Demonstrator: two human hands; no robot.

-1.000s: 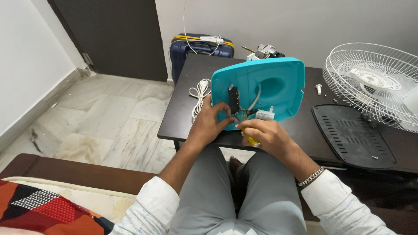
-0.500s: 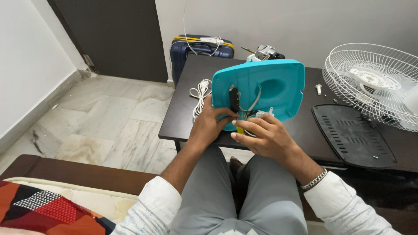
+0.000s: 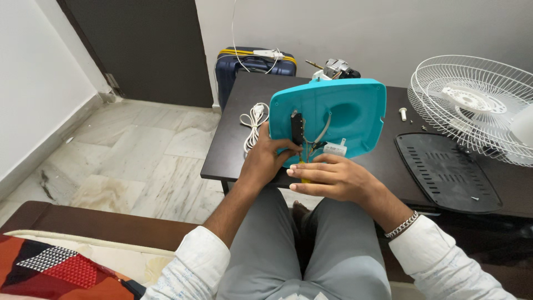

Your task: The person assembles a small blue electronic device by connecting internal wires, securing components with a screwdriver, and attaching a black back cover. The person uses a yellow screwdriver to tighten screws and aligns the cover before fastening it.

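white fan grille [image 3: 472, 105], black vented cover [image 3: 444, 172], navy suitcase [image 3: 244, 64], coiled white cord [image 3: 252, 119]

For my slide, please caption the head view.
Left hand steadies a turquoise fan base; right hand holds a yellow-handled tool.

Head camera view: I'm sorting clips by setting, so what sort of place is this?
Most likely a room in a home, not a workshop. A navy suitcase stands by the wall, patterned bedding lies beside the seated person, and the fan parts sit on a low dark table over a marble floor.
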